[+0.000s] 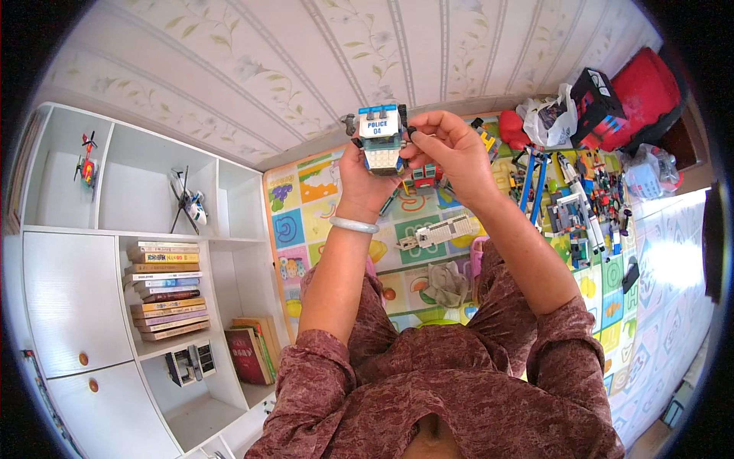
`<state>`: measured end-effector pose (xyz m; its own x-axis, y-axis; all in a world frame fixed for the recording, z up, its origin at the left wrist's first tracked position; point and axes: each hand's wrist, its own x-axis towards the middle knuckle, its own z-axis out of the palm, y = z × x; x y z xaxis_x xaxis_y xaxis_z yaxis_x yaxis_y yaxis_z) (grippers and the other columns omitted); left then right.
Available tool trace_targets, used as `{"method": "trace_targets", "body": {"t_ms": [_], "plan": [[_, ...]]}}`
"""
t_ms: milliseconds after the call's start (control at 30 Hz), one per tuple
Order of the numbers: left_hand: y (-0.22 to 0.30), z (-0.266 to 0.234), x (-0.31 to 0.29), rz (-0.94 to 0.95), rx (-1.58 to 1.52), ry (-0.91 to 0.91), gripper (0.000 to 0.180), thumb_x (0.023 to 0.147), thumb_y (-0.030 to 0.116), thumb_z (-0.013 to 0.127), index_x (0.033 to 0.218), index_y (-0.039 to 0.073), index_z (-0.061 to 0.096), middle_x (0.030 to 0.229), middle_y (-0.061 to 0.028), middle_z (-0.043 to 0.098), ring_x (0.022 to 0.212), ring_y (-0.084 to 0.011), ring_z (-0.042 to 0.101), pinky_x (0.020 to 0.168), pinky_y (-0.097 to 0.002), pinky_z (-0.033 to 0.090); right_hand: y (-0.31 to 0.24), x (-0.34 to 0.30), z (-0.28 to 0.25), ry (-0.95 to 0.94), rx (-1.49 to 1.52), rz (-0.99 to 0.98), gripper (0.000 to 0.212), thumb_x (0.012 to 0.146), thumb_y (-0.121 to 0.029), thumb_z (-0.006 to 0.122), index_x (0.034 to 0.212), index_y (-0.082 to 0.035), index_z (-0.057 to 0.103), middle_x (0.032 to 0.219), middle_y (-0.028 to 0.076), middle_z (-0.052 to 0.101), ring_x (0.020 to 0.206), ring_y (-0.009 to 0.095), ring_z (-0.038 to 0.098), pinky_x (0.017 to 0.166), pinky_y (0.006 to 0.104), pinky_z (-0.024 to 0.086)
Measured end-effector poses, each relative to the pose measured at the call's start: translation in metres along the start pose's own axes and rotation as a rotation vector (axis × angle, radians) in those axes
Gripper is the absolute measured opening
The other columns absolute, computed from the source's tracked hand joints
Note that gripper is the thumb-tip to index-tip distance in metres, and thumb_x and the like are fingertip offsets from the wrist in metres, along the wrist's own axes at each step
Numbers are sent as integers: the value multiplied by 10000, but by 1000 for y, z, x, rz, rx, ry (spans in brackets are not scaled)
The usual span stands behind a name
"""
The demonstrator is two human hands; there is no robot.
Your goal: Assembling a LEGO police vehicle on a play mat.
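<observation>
Held up above the play mat (397,264), near its far edge: a white-and-blue brick-built toy vehicle (381,139), cupped from below in the left hand (365,180). Pinched at its right side by the fingertips of the right hand (451,149). Heaped along the mat's right edge, loose bricks (589,203).

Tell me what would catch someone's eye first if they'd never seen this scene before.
First, the blue and white toy brick vehicle held up at the centre, with the left hand gripping it from below and the right hand pinching a small piece at its side. Next, the heap of loose toy bricks on the colourful play mat to the right. On the left, a white shelf unit holds a stack of books.
</observation>
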<state>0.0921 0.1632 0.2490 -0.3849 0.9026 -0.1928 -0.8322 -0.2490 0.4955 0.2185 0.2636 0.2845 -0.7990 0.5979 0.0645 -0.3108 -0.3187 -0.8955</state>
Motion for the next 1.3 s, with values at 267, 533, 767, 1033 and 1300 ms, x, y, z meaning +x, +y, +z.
{"method": "trace_targets", "body": {"t_ms": [267,533,767,1033,1300], "plan": [[0,-11,5,3,-1,-59,482,897,403,354,1204,104,575,1136,-100,624,1013,-263,595,857,-449,477,3,3,-5,44,-8,56,183,875,-69,644,1054,-33,651,789,-1,633,694,56,590,604,196,467],[-3,-13,9,-9,-16,-103,495,912,440,375,1201,90,574,1082,-111,647,925,-287,628,828,-432,484,7,4,-8,71,-84,54,182,850,-74,678,1027,-35,662,815,-7,639,683,38,555,613,186,443],[-3,-1,5,28,21,-12,485,925,454,374,1175,98,589,1048,-99,654,892,-278,626,783,-414,489,9,4,-4,106,-166,-36,187,834,-13,675,1021,-11,663,832,3,649,706,43,572,632,194,477],[-3,-10,8,55,27,3,409,969,450,372,1129,148,598,1014,-71,667,820,-284,649,652,-392,480,10,4,-7,42,-468,-227,181,817,6,675,997,-16,675,802,-6,642,677,35,558,601,194,466],[-5,-7,8,113,59,22,427,946,416,359,1160,111,569,1022,-105,654,839,-286,632,679,-398,489,4,3,-3,88,-679,-302,187,797,1,680,983,-16,673,826,9,650,652,47,560,572,214,465]]}}
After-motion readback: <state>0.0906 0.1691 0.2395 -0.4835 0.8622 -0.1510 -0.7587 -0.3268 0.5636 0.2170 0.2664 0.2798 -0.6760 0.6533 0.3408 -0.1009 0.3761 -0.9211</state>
